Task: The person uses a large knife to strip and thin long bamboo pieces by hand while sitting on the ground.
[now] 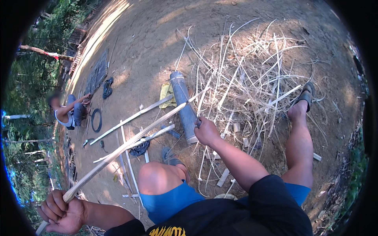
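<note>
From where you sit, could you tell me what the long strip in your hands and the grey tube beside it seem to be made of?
The long strip looks like split bamboo: pale, fibrous, matte, like the shavings pile. The grey tube looks like smooth plastic pipe, though metal is possible.

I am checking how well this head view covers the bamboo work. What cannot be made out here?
- Tool in the right hand: only a thin part shows; the fist hides the rest.
- Lower end of the bamboo strip: hidden by the left hand and the dark rim.
- Left foot: hidden behind the knee.
- Seated person at the left: too small and blurred.
</note>
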The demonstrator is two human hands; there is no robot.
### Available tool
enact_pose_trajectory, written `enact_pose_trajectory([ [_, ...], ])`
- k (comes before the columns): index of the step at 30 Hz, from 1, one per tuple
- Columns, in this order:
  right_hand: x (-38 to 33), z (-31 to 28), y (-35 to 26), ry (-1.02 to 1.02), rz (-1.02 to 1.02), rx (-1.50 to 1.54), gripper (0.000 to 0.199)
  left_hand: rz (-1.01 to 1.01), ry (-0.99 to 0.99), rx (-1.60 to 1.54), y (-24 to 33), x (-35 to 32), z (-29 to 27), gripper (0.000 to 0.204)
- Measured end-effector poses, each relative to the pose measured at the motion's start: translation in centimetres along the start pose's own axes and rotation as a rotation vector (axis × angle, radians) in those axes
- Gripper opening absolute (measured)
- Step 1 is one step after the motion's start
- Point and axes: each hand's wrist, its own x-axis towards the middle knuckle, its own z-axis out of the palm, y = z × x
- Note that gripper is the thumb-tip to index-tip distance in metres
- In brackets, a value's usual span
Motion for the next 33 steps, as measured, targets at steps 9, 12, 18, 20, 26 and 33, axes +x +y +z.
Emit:
enact_pose_trajectory([
  [9,1.9,1.7,0.0,-0.056,-0.018,0.151,0.026,0.042,0.115,0.024,-0.5,1.7,-1.8,0.068],
  [12,0.5,0.9,-1.7,-0.137,-0.189,0.059,0.024,0.062,0.047,-0.064,-0.9,1.2,-1.8,0.068],
  [18,1.6,1.7,1.4,-0.059,-0.002,0.177,0.026,0.047,0.149,-0.011,0.0,1.0,-3.0,0.068],
  [20,0.9,1.6,0.5,-0.055,-0.083,0.160,0.026,0.064,0.105,-0.038,-0.5,0.5,-2.7,0.069],
  [26,-0.3,3.1,0.4,-0.119,-0.162,0.172,0.029,0.033,0.113,0.008,-0.7,0.2,-3.0,0.069],
  [33,-2.3,2.4,-2.0,-0.143,-0.177,0.021,0.029,0.047,0.105,-0.012,-0.6,-0.9,-3.1,0.069],
])
